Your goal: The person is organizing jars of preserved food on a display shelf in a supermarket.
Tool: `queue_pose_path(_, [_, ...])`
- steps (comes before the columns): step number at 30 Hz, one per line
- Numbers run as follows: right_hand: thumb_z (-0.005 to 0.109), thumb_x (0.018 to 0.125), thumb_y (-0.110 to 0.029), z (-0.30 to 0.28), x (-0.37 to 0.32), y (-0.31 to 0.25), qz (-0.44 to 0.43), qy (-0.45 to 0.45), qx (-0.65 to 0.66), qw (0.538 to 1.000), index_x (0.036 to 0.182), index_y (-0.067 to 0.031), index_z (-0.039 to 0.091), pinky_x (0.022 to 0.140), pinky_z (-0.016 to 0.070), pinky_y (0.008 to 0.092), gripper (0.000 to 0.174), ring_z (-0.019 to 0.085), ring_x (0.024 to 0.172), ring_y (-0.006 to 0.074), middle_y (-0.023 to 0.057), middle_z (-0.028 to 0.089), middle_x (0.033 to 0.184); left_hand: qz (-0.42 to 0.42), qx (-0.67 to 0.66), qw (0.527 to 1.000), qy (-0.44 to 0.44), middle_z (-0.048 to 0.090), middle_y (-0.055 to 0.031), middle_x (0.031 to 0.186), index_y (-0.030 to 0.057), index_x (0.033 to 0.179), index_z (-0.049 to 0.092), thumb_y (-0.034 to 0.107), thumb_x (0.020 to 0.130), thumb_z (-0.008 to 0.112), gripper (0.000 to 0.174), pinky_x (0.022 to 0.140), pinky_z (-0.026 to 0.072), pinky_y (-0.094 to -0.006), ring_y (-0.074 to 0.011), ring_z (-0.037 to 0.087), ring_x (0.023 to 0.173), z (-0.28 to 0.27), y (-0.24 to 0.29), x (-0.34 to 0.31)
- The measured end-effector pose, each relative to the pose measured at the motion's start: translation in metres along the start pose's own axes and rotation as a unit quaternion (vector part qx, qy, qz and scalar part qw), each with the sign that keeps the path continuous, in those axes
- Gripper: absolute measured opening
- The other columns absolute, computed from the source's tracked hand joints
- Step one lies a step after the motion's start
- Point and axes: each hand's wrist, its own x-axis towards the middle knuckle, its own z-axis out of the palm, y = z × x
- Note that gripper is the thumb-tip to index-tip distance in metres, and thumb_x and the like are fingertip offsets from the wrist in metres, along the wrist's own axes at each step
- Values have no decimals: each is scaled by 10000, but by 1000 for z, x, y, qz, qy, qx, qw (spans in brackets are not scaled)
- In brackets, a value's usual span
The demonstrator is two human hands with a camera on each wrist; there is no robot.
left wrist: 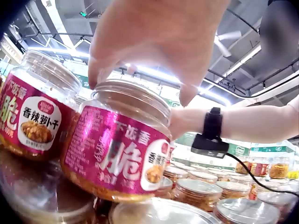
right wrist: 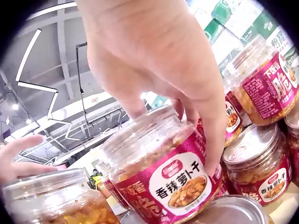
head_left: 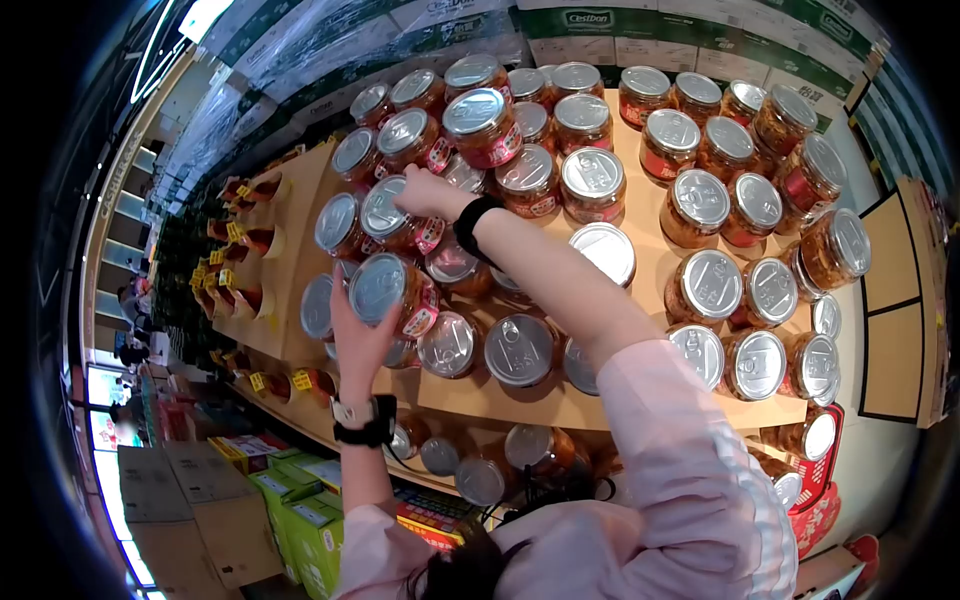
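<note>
My left hand (head_left: 362, 335) spans the lid of a glass jar of pickled radish (head_left: 378, 287), thumb and fingers at opposite sides of its rim. In the left wrist view this jar (left wrist: 117, 149) leans slightly, its magenta label facing the camera, above the lids of lower jars. Just beyond it, my right hand (head_left: 428, 194) grips a second jar (head_left: 388, 207) of the same kind. Its fingers come down around the top and side of that jar (right wrist: 161, 172) in the right wrist view, and the jar is tilted. Both jars sit among the upper layer of the stack.
Several more jars (head_left: 593, 175) crowd the wooden display table (head_left: 640, 290), stacked two high at the left and back. Bottles with yellow tags (head_left: 260, 240) line the left side. Green-and-white cartons (head_left: 590, 30) form a wall behind. Lower jars (head_left: 480, 480) stand below the front edge.
</note>
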Motion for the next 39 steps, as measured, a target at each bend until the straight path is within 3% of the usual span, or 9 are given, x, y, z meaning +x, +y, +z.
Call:
queue_pose_path(8, [573, 835, -421, 0, -21, -6, 4, -9, -92, 996, 1293, 52, 328, 958, 414, 445, 703, 496, 1142, 423, 283, 471, 1256, -13, 50, 993, -105, 462, -242, 1244, 41, 1403, 277, 295, 652, 770, 933, 987, 372, -400, -375, 463, 1155, -10, 15, 25])
queue_pose_path(11, [531, 872, -397, 10, -34, -5, 13, 42, -96, 994, 1309, 58, 283, 953, 411, 450, 678, 507, 1122, 427, 293, 448, 1280, -18, 52, 996, -70, 468, -241, 1207, 49, 1381, 324, 315, 634, 777, 913, 966, 386, -411, -389, 474, 1114, -8, 7, 12])
queue_pose_path(12, [523, 876, -321, 15, -42, -4, 5, 90, -93, 992, 1215, 72, 449, 890, 450, 464, 525, 537, 1069, 437, 287, 538, 1176, -19, 64, 996, -55, 463, -241, 1214, 40, 1373, 337, 322, 635, 776, 903, 967, 386, -414, -387, 470, 1122, -6, 5, 8])
queue_pose_path(15, [531, 830, -205, 3, -46, 3, -119, -44, -396, 909, 1010, 48, 632, 819, 488, 459, 327, 586, 978, 424, 242, 628, 1022, -26, 86, 996, -22, 448, -242, 1230, 13, 1349, 371, 341, 639, 773, 879, 969, 385, -419, -382, 459, 1141, -3, 3, -4])
queue_pose_path(17, [532, 769, -120, 12, -35, 28, -85, -29, -329, 940, 856, 3, 696, 758, 509, 449, 223, 617, 893, 404, 206, 656, 927, -36, 92, 995, -26, 439, -246, 1236, -7, 1336, 385, 353, 642, 772, 872, 970, 384, -420, -378, 453, 1150, -8, 5, -10])
queue_pose_path(18, [521, 769, -91, 19, -14, 50, -157, -80, -399, 900, 918, -26, 691, 772, 506, 431, 235, 621, 897, 377, 196, 642, 993, -56, 82, 994, -42, 428, -253, 1243, -25, 1334, 385, 361, 646, 769, 878, 979, 375, -416, -381, 440, 1160, -13, 6, -11])
queue_pose_path(21, [593, 759, -122, 30, -19, 51, -76, -158, -433, 884, 936, -31, 689, 794, 511, 395, 221, 625, 948, 334, 193, 634, 1029, -37, 79, 996, -27, 402, -240, 1236, -7, 1351, 366, 366, 645, 772, 896, 992, 359, -429, -387, 412, 1163, -8, -6, -18])
queue_pose_path(28, [650, 725, -141, 28, -34, 54, 20, -99, -313, 944, 1057, 10, 630, 863, 495, 388, 365, 585, 1053, 330, 192, 600, 1146, -25, 56, 998, -3, 339, -298, 1272, -16, 1362, 333, 359, 660, 764, 906, 1003, 333, -470, -449, 339, 1193, 5, -17, -23])
queue_pose_path(39, [567, 769, -121, 40, -52, 51, 59, -29, -290, 955, 1203, 2, 472, 943, 433, 401, 461, 500, 1167, 347, 209, 499, 1259, -38, 73, 996, 30, 356, -302, 1250, -49, 1348, 330, 372, 675, 750, 898, 978, 344, -481, -449, 371, 1149, 7, -7, -25])
